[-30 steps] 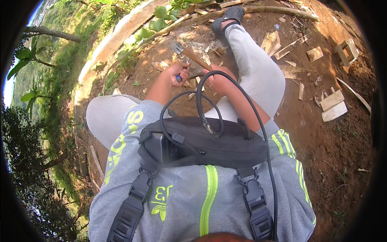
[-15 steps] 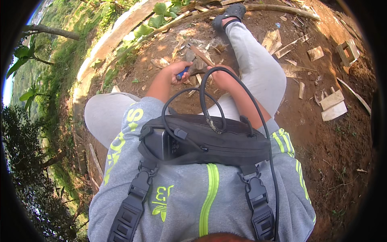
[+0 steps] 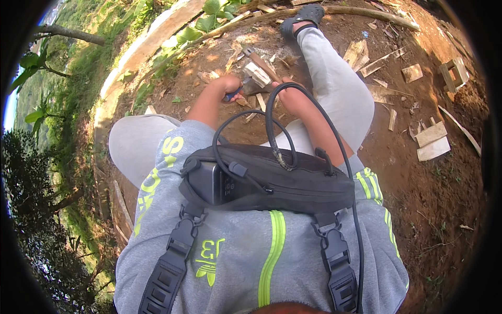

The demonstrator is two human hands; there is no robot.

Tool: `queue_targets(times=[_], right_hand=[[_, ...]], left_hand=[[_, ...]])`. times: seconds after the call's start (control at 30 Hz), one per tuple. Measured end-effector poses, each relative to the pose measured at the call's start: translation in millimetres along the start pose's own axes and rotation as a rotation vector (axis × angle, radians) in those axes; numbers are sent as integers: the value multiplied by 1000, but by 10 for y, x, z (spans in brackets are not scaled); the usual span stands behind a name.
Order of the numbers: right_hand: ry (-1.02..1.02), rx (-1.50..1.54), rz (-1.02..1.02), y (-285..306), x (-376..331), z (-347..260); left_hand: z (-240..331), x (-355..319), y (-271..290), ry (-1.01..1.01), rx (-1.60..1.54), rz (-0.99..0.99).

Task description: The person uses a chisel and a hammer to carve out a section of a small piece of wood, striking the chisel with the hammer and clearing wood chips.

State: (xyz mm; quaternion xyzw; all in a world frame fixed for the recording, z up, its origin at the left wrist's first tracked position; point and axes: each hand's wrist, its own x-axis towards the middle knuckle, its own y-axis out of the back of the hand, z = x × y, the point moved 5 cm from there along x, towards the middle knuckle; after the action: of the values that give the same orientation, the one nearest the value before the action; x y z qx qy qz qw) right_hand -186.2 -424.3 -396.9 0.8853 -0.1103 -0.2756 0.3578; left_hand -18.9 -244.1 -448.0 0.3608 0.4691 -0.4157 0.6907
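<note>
My left hand (image 3: 230, 89) is closed round the blue handle (image 3: 233, 94) of a tool. Its short metal part points toward a block of wood (image 3: 258, 75) with a pale, rough-cut face. In my right hand (image 3: 287, 90) is a brown wooden-handled tool (image 3: 260, 63), slanting away to the upper left beside the block. A small greyish end shows at its far tip, too small to name. Whether the blade touches the block I cannot tell. Both hands are above the ground between my bent legs.
Wood chips (image 3: 357, 54) and offcuts (image 3: 412, 73) lie about on the brown soil, with a notched wooden piece (image 3: 454, 74) at the right. A long pole (image 3: 361, 10) curves across the far side. Black cable (image 3: 314, 112) loops from my waist bag (image 3: 293, 178) over my right forearm.
The wooden-handled tool has shifted slightly away from me. The block's pale face now shows beside it. My left hand has moved a little up and left with the blue-handled tool.
</note>
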Motion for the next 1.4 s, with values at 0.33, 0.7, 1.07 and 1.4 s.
queue_targets(times=[0.33,0.7,1.07,1.4], right_hand=[[82,-85,94,273,-126,-622],[257,-225,189,-26,-84,-480],[158,-304,84,-52,-113,-365],[137,-252,85,-33,-80,-205]], left_hand=[[-282,229,120,88,-355,-185],[-76,108,-77,78,-349,-259],[-48,10,-21,-50,-378,-110],[-121,-42,-41,16,-427,-149]])
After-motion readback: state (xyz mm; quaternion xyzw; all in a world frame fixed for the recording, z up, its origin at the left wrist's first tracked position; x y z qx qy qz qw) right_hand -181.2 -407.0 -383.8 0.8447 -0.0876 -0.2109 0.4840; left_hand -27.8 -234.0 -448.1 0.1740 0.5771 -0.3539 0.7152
